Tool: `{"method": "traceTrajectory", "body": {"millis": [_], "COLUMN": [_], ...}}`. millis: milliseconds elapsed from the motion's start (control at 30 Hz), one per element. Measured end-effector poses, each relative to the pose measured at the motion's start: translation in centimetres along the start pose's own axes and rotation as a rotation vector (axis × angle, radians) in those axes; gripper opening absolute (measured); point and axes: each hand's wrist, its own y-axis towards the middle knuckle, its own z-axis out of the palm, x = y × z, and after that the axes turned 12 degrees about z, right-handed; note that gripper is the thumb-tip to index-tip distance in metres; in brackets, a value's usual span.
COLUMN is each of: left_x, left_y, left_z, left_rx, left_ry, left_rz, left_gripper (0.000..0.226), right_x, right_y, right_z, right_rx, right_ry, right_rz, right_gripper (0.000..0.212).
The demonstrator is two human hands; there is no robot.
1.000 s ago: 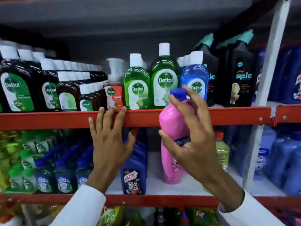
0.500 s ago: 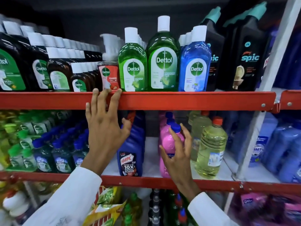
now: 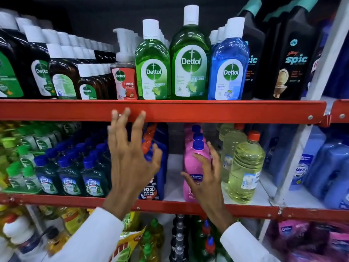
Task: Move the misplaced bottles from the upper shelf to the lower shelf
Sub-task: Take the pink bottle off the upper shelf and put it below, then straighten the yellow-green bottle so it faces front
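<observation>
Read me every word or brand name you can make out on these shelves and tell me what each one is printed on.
"Dettol": tall green bottle, small green bottle, blue bottle, brown bottles.
"Dettol", "FOAMING": red pump bottle.
"DISINFECTANT LIQUID": tall green bottle.
"spic": black bottle.
"10X TOTAL CLEAN": dark blue bottle.
"Lizol": dark green bottles, blurred.
Fine print, and the pink bottle: too small or blurred to read.
</observation>
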Motion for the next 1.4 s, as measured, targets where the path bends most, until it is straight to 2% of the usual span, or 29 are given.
{"method": "traceTrajectory", "body": {"millis": [33, 100, 200, 300, 367, 433, 533, 700, 900, 1167, 1233, 1333, 1400], "left_x": [-0.5, -1.4, -1.9, -1.6, -1.4, -1.2, -0.9, -1.1, -1.2, -1.4, -2.2, -5.4, -8.5], "left_y": [-1.5, -4.9, -9.0, -10.4, -10.5, -10.4, -10.5, -10.6, -11.0, -11.7, -12.5, -13.4, -13.4], "left_z": [0.8, 2.6, 5.7, 8.4, 9.7, 10.5, 11.5, 12.4, 12.9, 12.7, 12.1, 10.8, 11.0], "left_rx": [-0.008, 0.079, 0.364, 0.584, 0.661, 0.688, 0.673, 0.645, 0.619, 0.614, 0.459, 0.150, 0.106], "left_ry": [-0.074, -0.243, -0.439, -0.513, -0.588, -0.598, -0.540, -0.505, -0.509, -0.532, -0.488, -0.399, -0.442], "left_rz": [0.012, -0.009, -0.187, -0.311, -0.349, -0.327, -0.290, -0.290, -0.303, -0.334, -0.354, -0.241, -0.163], "left_gripper": [0.068, 0.060, 0.062, 0.067, 0.058, 0.046, 0.039, 0.036, 0.032, 0.042, 0.045, 0.022, 0.010], "right_x": [-0.4, -1.6, -4.2, -6.6, -7.7, -8.0, -8.1, -8.5, -8.9, -7.9, -8.3, -9.4, -10.5], "right_y": [-0.3, -1.3, -2.8, -3.0, -2.8, -2.3, -1.9, -1.9, -2.1, -2.3, -3.1, -4.3, -4.0], "right_z": [-0.6, -1.9, -3.4, -3.9, -3.8, -3.7, -3.4, -3.3, -3.2, -4.4, -6.0, -9.7, -11.9], "right_rx": [-0.006, -0.034, -0.022, 0.250, 0.435, 0.523, 0.567, 0.546, 0.547, 0.566, 0.470, 0.126, -0.069], "right_ry": [-0.001, 0.051, 0.163, 0.107, 0.004, -0.016, -0.046, -0.080, -0.067, 0.053, 0.079, 0.066, 0.056], "right_rz": [0.006, 0.042, 0.177, 0.368, 0.401, 0.394, 0.351, 0.349, 0.355, 0.416, 0.421, 0.427, 0.488], "right_gripper": [0.062, 0.062, 0.048, 0.051, 0.057, 0.059, 0.052, 0.044, 0.043, 0.048, 0.040, 0.028, 0.030]}}
